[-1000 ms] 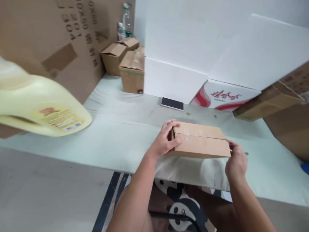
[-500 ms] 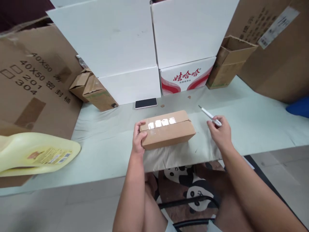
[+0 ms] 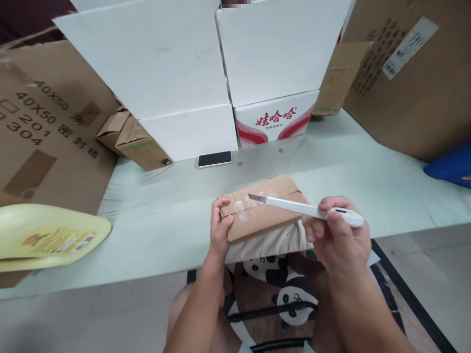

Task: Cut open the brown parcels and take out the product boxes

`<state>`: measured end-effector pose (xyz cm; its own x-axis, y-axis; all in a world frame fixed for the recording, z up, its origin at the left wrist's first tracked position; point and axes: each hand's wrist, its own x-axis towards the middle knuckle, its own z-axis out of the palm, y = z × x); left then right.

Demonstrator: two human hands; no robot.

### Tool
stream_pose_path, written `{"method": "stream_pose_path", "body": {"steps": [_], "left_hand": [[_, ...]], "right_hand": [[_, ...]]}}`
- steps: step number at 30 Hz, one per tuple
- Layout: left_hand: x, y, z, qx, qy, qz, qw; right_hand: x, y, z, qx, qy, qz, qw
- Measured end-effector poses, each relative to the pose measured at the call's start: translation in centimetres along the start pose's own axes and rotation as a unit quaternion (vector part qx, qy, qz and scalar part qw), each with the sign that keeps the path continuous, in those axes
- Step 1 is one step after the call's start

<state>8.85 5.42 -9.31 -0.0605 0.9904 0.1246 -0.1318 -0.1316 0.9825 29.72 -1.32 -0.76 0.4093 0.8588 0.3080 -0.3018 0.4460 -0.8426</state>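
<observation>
A small brown cardboard box (image 3: 268, 215) lies on the cloth-covered table near its front edge, with clear tape across its top seam. My left hand (image 3: 221, 225) grips the box's left end, thumb on top. In my right hand (image 3: 342, 235) is a white utility knife (image 3: 294, 208), held up in front of the box's right end. Its blade is out and points left, appearing over the taped seam. Whether the blade touches the box I cannot tell.
A phone (image 3: 215, 159) lies behind the box, before stacked white cartons (image 3: 191, 132). On the left are a yellow bottle (image 3: 55, 233), small open boxes (image 3: 142, 144) and a large carton (image 3: 55, 122). Another large carton (image 3: 412, 108) and a blue object (image 3: 451, 164) stand right.
My right hand has raised the knife from beside the box, nearer to the camera, its blade now pointing left over the box. My view has shifted slightly. My left hand still holds the box.
</observation>
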Motion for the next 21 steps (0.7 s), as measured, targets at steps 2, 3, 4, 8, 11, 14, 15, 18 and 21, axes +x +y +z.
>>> {"method": "stream_pose_path", "body": {"steps": [2,3,4,8,11,14,15,18,21], "left_hand": [[0.0,-0.1,0.0,0.007,-0.005,0.016,1.000],[0.0,-0.1,-0.1,0.011,-0.010,0.023,1.000],[-0.1,-0.2,-0.2,0.017,-0.015,0.030,0.999],[-0.2,-0.3,-0.6,0.038,-0.025,0.042,0.998],[-0.2,-0.5,-0.8,0.037,-0.036,0.051,0.997],[-0.2,-0.5,-0.8,0.039,-0.040,0.067,0.996],[-0.2,-0.5,-0.8,0.043,-0.038,0.070,0.996],[-0.3,-0.5,-0.7,0.052,-0.039,0.071,0.995],[-0.2,-0.6,-0.6,0.043,-0.047,0.071,0.995]], "right_hand": [[-0.3,0.2,0.4,-0.021,-0.028,0.042,0.999],[-0.5,0.3,0.6,-0.033,-0.038,0.060,0.997],[-0.6,0.5,0.7,-0.046,-0.044,0.073,0.995],[-1.0,1.6,0.7,-0.087,-0.045,0.097,0.991],[-1.2,2.3,0.5,-0.099,-0.051,0.104,0.988],[-1.1,2.5,0.5,-0.114,-0.068,0.105,0.986],[-1.0,2.5,0.6,-0.124,-0.070,0.101,0.985],[-0.8,2.1,1.0,-0.182,-0.046,0.061,0.980],[-0.5,2.0,1.6,-0.262,-0.007,-0.017,0.965]]}}
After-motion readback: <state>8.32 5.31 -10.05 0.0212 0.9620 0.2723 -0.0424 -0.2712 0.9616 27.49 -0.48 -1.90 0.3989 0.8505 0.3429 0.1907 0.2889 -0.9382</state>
